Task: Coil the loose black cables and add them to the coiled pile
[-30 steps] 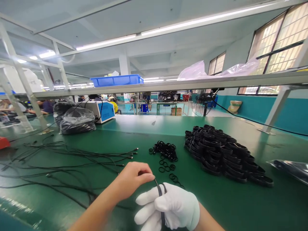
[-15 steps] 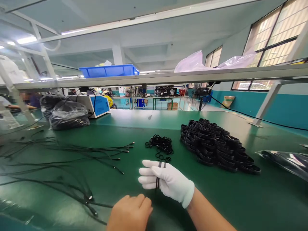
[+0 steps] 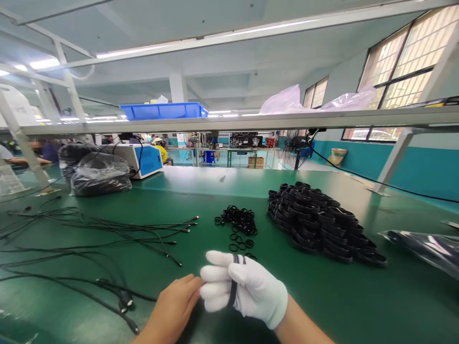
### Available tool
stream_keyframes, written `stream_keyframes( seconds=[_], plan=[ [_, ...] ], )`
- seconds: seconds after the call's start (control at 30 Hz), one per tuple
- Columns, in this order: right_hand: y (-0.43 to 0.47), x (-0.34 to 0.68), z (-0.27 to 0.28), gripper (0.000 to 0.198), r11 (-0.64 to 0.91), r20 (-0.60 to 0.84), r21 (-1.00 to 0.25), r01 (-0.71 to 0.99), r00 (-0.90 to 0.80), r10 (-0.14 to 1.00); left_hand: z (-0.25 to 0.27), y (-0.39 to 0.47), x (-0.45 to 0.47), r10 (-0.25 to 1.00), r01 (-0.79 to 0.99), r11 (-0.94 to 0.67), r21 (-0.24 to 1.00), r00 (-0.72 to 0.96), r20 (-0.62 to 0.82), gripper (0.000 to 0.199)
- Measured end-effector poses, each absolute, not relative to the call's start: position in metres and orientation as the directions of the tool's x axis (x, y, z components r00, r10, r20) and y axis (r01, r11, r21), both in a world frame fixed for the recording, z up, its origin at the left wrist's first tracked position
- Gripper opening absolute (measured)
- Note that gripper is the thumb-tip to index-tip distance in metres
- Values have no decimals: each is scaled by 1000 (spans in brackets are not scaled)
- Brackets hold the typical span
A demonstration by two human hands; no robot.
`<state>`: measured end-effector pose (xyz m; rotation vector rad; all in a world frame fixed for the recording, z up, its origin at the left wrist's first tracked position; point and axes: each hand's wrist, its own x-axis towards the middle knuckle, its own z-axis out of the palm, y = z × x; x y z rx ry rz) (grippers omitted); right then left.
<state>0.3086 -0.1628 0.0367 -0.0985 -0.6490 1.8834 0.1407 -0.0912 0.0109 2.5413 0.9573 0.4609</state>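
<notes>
Clamping cable (image 3: 233, 292), right hand (image 3: 253, 289) flanks left hand (image 3: 175, 305) (grip hidden); bag (image 3: 98, 165) holds dark contents (image 3: 102, 188).

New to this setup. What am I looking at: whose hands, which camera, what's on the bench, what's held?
No robot here: these are a person's own hands, seen by one head-worn camera looking forward and down. The bare left hand is by the fingertips of the right hand, which wears a white cloth glove and holds a looped black cable. Whether the left grips anything is unclear.

On the smooth green tabletop: loose thin black cables at left, a small pile of round black rings beyond the hands, and, to the right, a bigger heap of what look like coiled black cables.
</notes>
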Motion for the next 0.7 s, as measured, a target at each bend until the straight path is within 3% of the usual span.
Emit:
stream_keyframes(
  seconds=[0.07,0.17,0.3,0.4,0.47,0.57,0.63,0.7],
  plan=[
    [-159,313,39,31,-178,222,-463,-868,-308,925,0,-102,132,658,615,-752,237,719,223,28],
    [-156,316,34,34,-89,105,-573,-815,-181,978,-1,-123,130,528,549,-836,16,794,301,24],
    [-156,309,21,47,-156,-88,-738,-656,-136,987,24,-138,141,443,485,-873,-37,825,351,20],
    [-161,302,14,41,-305,-95,-779,-548,-376,922,54,-125,141,498,485,-866,120,823,274,9],
    [-165,299,10,43,-397,-60,-771,-497,-565,823,70,-111,138,564,482,-798,361,808,168,4],
    [-168,295,2,51,-477,-26,-733,-484,-682,731,72,-94,138,613,405,-508,760,790,-13,10],
    [-168,292,-2,52,-503,-21,-717,-482,-707,707,60,-90,140,619,347,-358,867,784,-58,11],
    [-167,288,0,47,-499,10,-690,-525,-696,718,44,-91,143,655,301,-339,891,756,-7,12]
  ],
)
